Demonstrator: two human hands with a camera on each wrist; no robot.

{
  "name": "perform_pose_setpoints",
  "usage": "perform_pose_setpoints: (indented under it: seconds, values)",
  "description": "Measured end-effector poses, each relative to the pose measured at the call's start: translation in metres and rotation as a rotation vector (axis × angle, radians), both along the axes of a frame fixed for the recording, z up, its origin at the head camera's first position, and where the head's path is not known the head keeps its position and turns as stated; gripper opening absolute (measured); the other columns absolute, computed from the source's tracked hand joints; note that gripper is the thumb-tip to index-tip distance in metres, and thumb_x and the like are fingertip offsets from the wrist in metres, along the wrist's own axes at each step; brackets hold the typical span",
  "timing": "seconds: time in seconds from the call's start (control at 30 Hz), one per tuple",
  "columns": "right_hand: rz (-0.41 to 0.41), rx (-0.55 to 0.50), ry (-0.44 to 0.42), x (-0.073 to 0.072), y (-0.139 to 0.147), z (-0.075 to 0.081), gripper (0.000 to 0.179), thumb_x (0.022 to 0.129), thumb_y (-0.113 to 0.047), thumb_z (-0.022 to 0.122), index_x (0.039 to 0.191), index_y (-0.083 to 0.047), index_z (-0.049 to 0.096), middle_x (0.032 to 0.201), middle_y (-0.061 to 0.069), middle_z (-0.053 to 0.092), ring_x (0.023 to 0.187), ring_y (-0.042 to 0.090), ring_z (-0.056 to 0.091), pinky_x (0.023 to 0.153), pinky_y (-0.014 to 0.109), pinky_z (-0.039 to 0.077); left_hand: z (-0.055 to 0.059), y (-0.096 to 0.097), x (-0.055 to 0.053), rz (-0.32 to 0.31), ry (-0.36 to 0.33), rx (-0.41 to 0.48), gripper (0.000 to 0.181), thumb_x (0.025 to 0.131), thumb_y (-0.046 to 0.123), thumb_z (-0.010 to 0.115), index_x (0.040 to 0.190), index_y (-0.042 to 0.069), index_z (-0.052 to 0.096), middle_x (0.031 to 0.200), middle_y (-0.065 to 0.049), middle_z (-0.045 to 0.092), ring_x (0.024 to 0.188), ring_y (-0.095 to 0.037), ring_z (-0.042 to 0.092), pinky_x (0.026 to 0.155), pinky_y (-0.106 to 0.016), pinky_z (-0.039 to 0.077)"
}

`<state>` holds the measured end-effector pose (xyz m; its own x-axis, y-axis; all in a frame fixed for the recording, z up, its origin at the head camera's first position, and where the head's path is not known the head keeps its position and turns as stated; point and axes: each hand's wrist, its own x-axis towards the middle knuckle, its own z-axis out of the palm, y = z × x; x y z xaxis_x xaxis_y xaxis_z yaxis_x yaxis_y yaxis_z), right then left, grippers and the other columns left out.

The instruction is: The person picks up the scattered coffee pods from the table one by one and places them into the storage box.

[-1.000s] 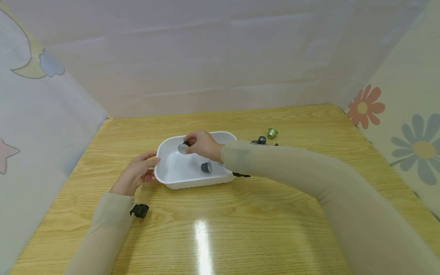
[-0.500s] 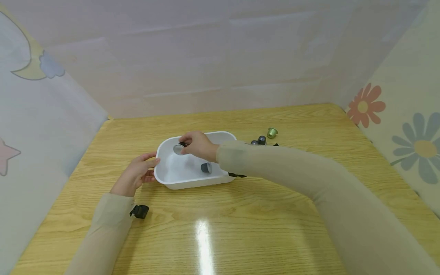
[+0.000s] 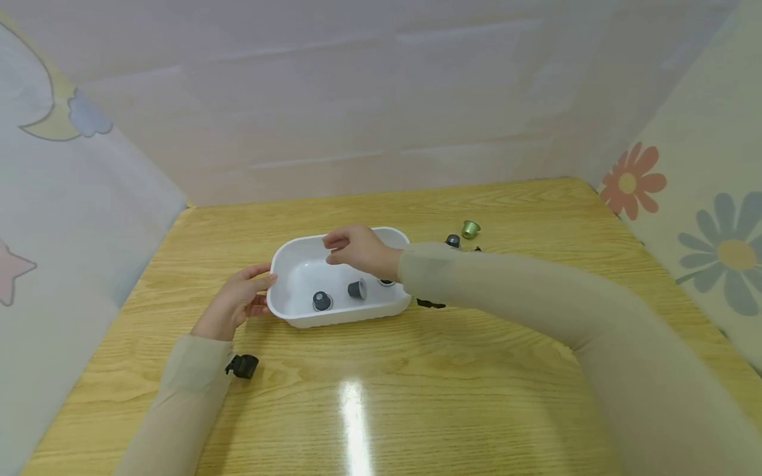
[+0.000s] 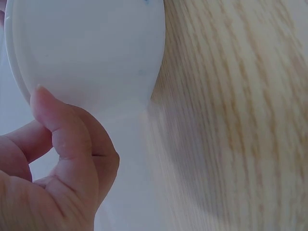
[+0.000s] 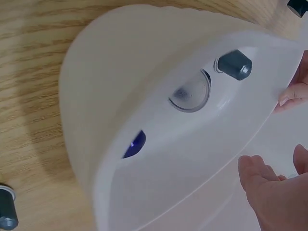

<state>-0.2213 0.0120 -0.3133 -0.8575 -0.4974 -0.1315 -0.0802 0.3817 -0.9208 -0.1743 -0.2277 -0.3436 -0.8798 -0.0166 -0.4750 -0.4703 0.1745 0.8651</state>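
My left hand [image 3: 238, 297] grips the left end of a white basin [image 3: 297, 316], thumb at the rim [image 4: 19, 82]. Over the basin's far side, my right hand [image 3: 363, 251] hovers with nothing in its loosely bent fingers. A dark coffee capsule [image 3: 322, 301] rests near the basin's front left, closed end up. Beside it a second dark capsule [image 3: 356, 289] lies on its side, foil lid facing right. Partly hidden under the right wrist is another capsule [image 3: 387, 283]. In the right wrist view, a blue-violet capsule [image 5: 135, 144] shows partly behind the basin's rim.
Right of the basin, a green capsule [image 3: 470, 229] and a dark capsule [image 3: 453, 241] stand on the wooden table [image 3: 286, 410]. The right sleeve [image 3: 506, 284] covers part of that area. A fabric wall [image 3: 381, 119] rises behind the table.
My right hand has let go of the dark capsule, which now rests on the basin floor at front left. The hand has drawn back to the right. My left hand keeps its place.
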Motion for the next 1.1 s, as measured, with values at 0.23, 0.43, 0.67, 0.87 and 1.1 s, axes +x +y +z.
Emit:
perform_pose_setpoints:
  seconds: [0.23,0.43,0.67,0.87,1.1]
  values:
    - [-0.024,-0.033,-0.036,0.003,0.031,0.01,0.042,0.093,-0.001,0.064,0.133,0.005,0.054,0.133,0.019,0.056,0.122,0.024,0.055,0.098,0.029,0.046,-0.001,-0.003,-0.001,-0.007,0.01,-0.002,0.056,0.103,0.017,0.049,0.151,0.001,0.026,0.089,-0.004,0.056,0.057,-0.008,0.056,0.051,-0.019,0.051]
    - [-0.053,-0.036,-0.009,0.004,0.058,0.017,0.041,0.094,-0.001,0.062,0.133,0.006,0.053,0.134,0.02,0.055,0.122,0.027,0.054,0.099,0.031,0.046,-0.003,-0.006,-0.003,-0.007,0.016,0.002,0.056,0.103,0.017,0.049,0.151,0.001,0.026,0.088,-0.004,0.057,0.058,-0.008,0.056,0.051,-0.019,0.051]
    - [-0.071,-0.051,0.033,0.008,0.087,0.017,0.041,0.095,0.0,0.06,0.134,0.007,0.051,0.135,0.023,0.053,0.125,0.03,0.052,0.101,0.035,0.045,-0.003,-0.006,-0.004,-0.006,0.011,0.003,0.056,0.103,0.016,0.048,0.152,0.001,0.025,0.086,-0.003,0.057,0.058,-0.008,0.056,0.051,-0.019,0.051]
    - [-0.144,-0.012,0.061,0.011,0.107,0.013,0.038,0.094,-0.003,0.064,0.131,0.004,0.056,0.131,0.022,0.057,0.121,0.029,0.055,0.097,0.037,0.048,-0.002,-0.005,-0.006,-0.007,0.013,0.0,0.057,0.103,0.017,0.049,0.152,0.002,0.025,0.089,-0.004,0.057,0.059,-0.009,0.057,0.052,-0.019,0.052]
    - [-0.166,-0.029,0.078,0.018,0.129,0.008,0.039,0.094,-0.004,0.063,0.131,0.005,0.055,0.13,0.021,0.058,0.12,0.031,0.056,0.096,0.04,0.049,-0.002,-0.005,-0.007,-0.009,0.016,0.001,0.056,0.103,0.016,0.048,0.152,0.001,0.025,0.088,-0.004,0.056,0.058,-0.008,0.056,0.052,-0.019,0.051]
